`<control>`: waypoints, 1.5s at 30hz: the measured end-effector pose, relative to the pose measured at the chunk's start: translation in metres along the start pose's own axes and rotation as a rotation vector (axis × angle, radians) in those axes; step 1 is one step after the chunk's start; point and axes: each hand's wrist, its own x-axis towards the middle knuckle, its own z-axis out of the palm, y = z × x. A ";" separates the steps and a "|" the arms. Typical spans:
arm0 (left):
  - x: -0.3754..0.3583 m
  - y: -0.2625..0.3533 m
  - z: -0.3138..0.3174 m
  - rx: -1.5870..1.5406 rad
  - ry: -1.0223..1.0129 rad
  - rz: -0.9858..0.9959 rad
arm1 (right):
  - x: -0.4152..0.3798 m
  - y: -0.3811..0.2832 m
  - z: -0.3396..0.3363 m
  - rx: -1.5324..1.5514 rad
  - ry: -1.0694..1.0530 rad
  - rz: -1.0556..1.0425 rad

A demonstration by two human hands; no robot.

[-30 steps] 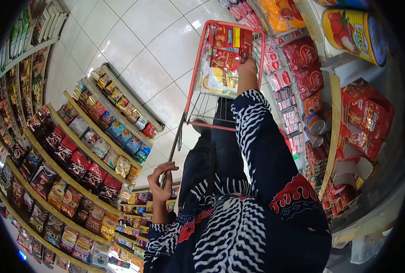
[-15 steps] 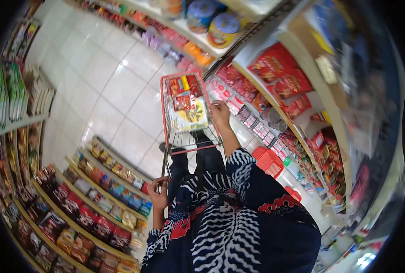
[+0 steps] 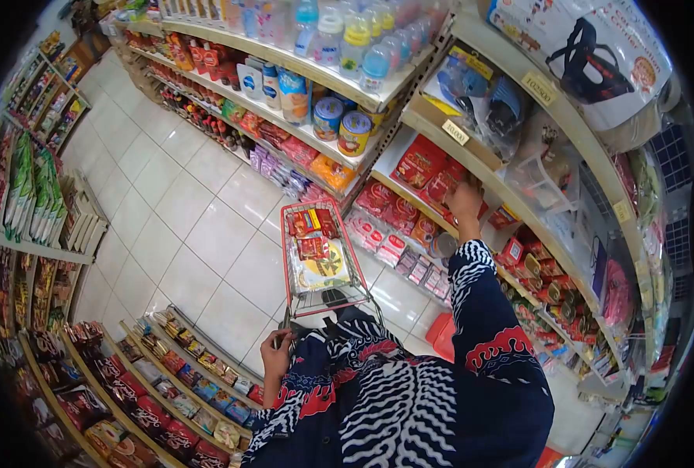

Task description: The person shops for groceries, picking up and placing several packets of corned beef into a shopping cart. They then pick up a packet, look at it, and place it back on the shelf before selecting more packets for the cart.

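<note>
My right hand (image 3: pixel 464 200) is stretched out to the shelf on the right, its fingers at the red packets (image 3: pixel 420 162) there; whether they grip one is hidden. Below and to the left, my left hand (image 3: pixel 277 352) has its fingers curled in at the near end of the cart's handle; what they hold is too small to make out. The red-rimmed wire cart (image 3: pixel 286 257) stands on the floor before me. Inside it lie red packets (image 3: pixel 313 248) and a white and yellow package with a dark pattern (image 3: pixel 325 271).
Baby bottles (image 3: pixel 355 37) and cans (image 3: pixel 355 132) stand on the shelf ahead. A large boxed carrier (image 3: pixel 589 62) is at the upper right. Snack shelves (image 3: pixel 140 382) curve along the lower left. A red basket (image 3: pixel 441 337) sits on the floor beside my right sleeve.
My right hand has left the cart's side and reached up and right to the red packets. My left hand stays low near the handle. The view has tilted up toward the shelves.
</note>
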 end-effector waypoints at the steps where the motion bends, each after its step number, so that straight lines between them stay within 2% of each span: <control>1: -0.001 0.000 -0.001 0.003 0.012 -0.017 | 0.002 -0.001 -0.002 0.007 0.013 -0.015; 3: -0.002 -0.004 -0.002 -0.029 0.032 -0.018 | 0.006 -0.002 -0.006 0.056 -0.064 0.036; 7: -0.002 -0.010 -0.001 -0.005 0.053 -0.027 | 0.006 0.001 -0.004 0.029 -0.053 -0.028; 8: -0.001 -0.012 -0.001 -0.001 0.078 -0.017 | 0.007 0.000 -0.006 -0.017 -0.152 0.013; 9: -0.001 -0.014 0.000 -0.009 0.088 -0.011 | 0.004 0.000 -0.009 -0.013 -0.143 0.003; 11: -0.001 -0.016 0.000 0.002 0.110 0.019 | -0.004 -0.006 -0.020 0.014 -0.172 0.111; 12: -0.001 -0.015 0.001 -0.006 0.123 0.023 | -0.008 -0.005 -0.020 0.039 -0.105 0.108; 15: -0.006 -0.004 0.002 -0.016 0.123 0.006 | -0.005 0.006 -0.013 0.204 -0.136 0.139; 17: -0.007 0.002 0.004 -0.037 0.125 -0.045 | -0.006 0.022 -0.004 0.280 -0.043 0.083; 19: -0.005 0.000 0.004 -0.027 0.128 -0.033 | -0.006 0.027 0.003 1.166 0.062 0.255; 20: -0.005 -0.003 0.003 -0.011 0.121 -0.029 | -0.010 0.031 0.000 1.391 0.048 0.295; 21: -0.004 -0.003 0.003 -0.011 0.122 -0.031 | -0.015 0.024 -0.018 1.391 0.046 0.295; 23: -0.004 -0.002 0.003 0.002 0.100 -0.016 | -0.040 -0.006 -0.060 2.010 0.077 0.588; 25: -0.001 -0.004 0.002 -0.007 0.081 -0.006 | -0.058 -0.034 -0.070 2.205 -0.068 0.602; 26: -0.001 -0.005 0.002 -0.025 0.073 0.001 | -0.063 -0.047 -0.054 2.261 -0.152 0.517; 27: -0.002 -0.002 0.003 -0.019 0.070 -0.001 | -0.068 -0.059 -0.033 2.295 -0.268 0.583; 28: -0.003 0.004 0.003 -0.002 0.055 0.001 | -0.080 -0.081 -0.044 2.324 -0.430 0.608; 29: -0.004 0.008 0.001 0.014 0.042 0.003 | -0.089 -0.093 -0.021 2.235 -0.593 0.628; 31: -0.003 -0.009 -0.001 0.022 0.036 0.022 | -0.115 -0.123 0.018 2.324 -0.941 0.562; 32: 0.004 -0.015 -0.001 0.032 0.026 0.044 | -0.129 -0.158 -0.010 2.159 -0.887 0.710; 33: 0.009 -0.017 -0.001 0.030 0.041 0.045 | -0.146 -0.176 0.007 2.152 -1.011 0.777; 34: 0.007 -0.019 -0.002 0.057 0.039 0.035 | -0.168 -0.195 0.037 2.268 -1.079 0.753; 35: 0.004 -0.019 -0.003 0.086 0.032 0.024 | -0.182 -0.213 0.028 2.157 -1.153 0.826; 36: 0.001 -0.009 0.000 0.023 0.049 0.008 | -0.200 -0.227 0.048 2.102 -1.263 0.668; 39: 0.003 -0.013 -0.001 0.067 0.059 0.049 | -0.242 -0.246 0.065 1.853 -1.531 0.556; 43: 0.001 -0.017 0.003 -0.010 0.107 0.022 | -0.246 -0.240 0.062 1.740 -1.499 0.708; 45: 0.000 -0.015 0.004 0.005 0.113 0.014 | -0.229 -0.226 0.059 1.588 -1.508 1.038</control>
